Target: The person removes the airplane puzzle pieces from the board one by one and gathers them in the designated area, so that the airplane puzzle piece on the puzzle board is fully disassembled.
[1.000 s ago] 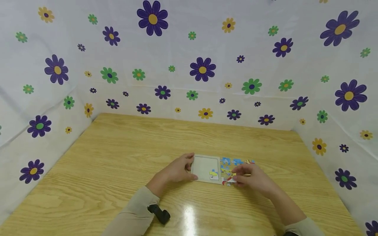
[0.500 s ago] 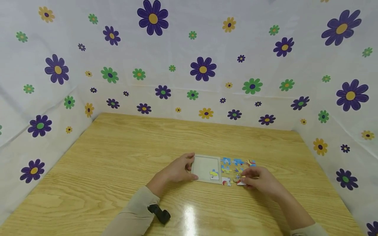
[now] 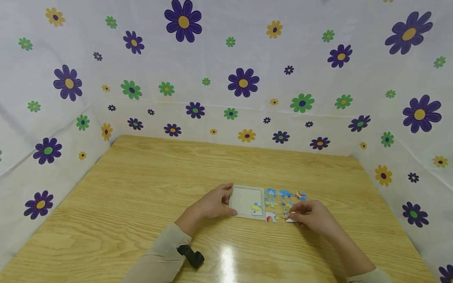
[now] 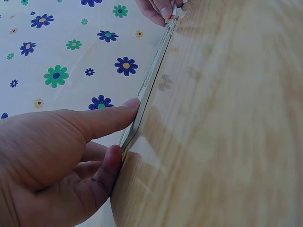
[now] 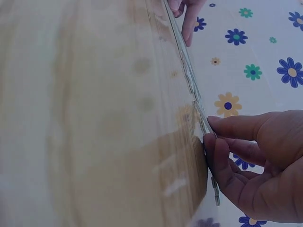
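Observation:
My left hand (image 3: 211,202) grips the left side of a pale square puzzle tray (image 3: 240,217), with the thumb at the near corner and fingers toward the far one. In the left wrist view, the thumb and fingertips meet the tray's edge (image 4: 138,118). One yellow, blue and white jigsaw piece (image 3: 256,209) lies in the tray's lower right corner. My right hand (image 3: 313,216) pinches a white and red jigsaw piece (image 3: 290,217) between thumb and fingers. In the right wrist view, that piece (image 5: 203,118) tilts off the table. Other loose pieces lie partly behind this hand.
Several loose pieces lie in rows right of the tray, among them a blue one (image 3: 270,193) and a white one with red (image 3: 271,217). The wooden table (image 3: 170,165) is backed by a flower-printed cloth (image 3: 212,59). A black strap (image 3: 191,256) sits on the left sleeve.
My right hand has shifted a little to the right with its piece, uncovering the white and red piece beside the tray. The left hand and tray stay put.

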